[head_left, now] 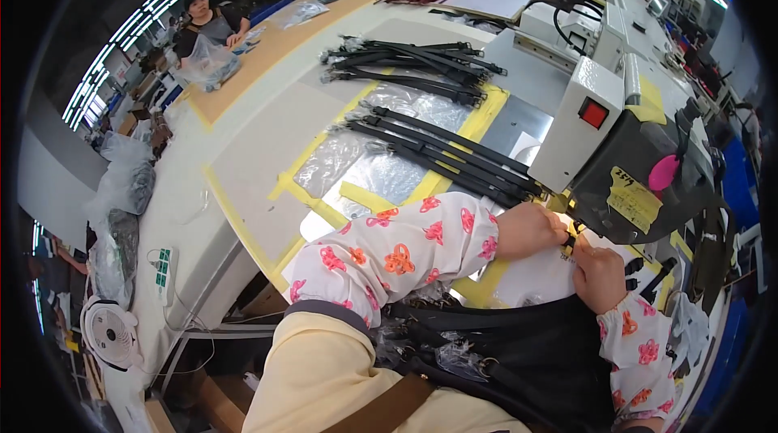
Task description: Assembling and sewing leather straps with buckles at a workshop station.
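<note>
My left hand (531, 229) and my right hand (598, 273) meet under the head of a white and black sewing machine (616, 133). Both pinch a black strap (568, 250) at the needle; the piece is small and mostly hidden by my fingers. Both forearms wear white sleeves with red flower print. A heap of black straps with metal clips (486, 348) lies in my lap below the hands. Finished black straps (446, 153) lie in a row on clear plastic to the left of the machine.
Another bundle of black straps (413, 64) lies farther back on the table. Yellow tape lines (300, 170) mark the white tabletop. A person (207, 24) sits at the far left with plastic bags. A power strip (164, 267) and a small fan (109, 332) sit at lower left.
</note>
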`<state>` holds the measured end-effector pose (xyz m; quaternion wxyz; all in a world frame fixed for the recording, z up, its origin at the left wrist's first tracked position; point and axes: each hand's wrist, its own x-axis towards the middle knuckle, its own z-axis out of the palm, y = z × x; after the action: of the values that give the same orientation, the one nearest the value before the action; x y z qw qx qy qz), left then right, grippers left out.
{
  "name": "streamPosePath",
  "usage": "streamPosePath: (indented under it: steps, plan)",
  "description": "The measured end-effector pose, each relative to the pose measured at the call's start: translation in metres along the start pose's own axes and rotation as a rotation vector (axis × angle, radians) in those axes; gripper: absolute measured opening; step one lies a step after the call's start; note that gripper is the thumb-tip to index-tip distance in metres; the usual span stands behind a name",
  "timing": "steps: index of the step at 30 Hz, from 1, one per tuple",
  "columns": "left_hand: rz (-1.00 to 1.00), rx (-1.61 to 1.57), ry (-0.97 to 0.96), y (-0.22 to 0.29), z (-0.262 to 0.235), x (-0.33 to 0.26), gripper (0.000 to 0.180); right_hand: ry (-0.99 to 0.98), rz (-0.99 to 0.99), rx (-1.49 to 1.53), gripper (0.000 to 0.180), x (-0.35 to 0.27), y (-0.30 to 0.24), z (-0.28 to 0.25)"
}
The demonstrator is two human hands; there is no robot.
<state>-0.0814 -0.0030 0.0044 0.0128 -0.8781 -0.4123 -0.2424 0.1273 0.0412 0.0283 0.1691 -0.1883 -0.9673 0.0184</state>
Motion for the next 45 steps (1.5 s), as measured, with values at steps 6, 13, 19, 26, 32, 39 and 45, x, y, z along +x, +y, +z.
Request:
streamPosePath:
  steps: [6, 13, 19, 26, 32, 39, 45]
  plan:
    - [-0.026, -0.085, 0.06, -0.006, -0.001, -0.005, 0.02, 0.053, -0.106, -0.23, 0.022, 0.008, 0.002, 0.016]
    - [-0.163, -0.13, 0.024, -0.004, 0.001, 0.008, 0.019, 0.136, -0.007, -0.068, 0.017, 0.009, 0.002, 0.016]
    - [-0.037, -0.01, 0.021, -0.008, 0.005, 0.007, 0.019, 0.238, 0.028, 0.054, 0.019, 0.007, -0.001, 0.013]
    - [-0.004, 0.263, 0.07, -0.056, -0.048, -0.054, 0.036, 0.304, -0.19, 0.1, 0.031, 0.013, -0.015, 0.001]
    - [-0.351, 0.281, -0.136, -0.075, -0.041, -0.06, 0.048, 0.22, -0.158, 0.122, 0.027, 0.009, -0.007, 0.003]
    - [-0.504, 0.343, -0.105, -0.108, -0.045, -0.046, 0.039, 0.222, -0.137, 0.274, 0.022, 0.007, -0.005, 0.009]
    - [-0.362, 0.472, 0.084, -0.08, -0.055, -0.056, 0.025, 0.169, 0.152, 0.521, 0.016, 0.007, 0.013, -0.019]
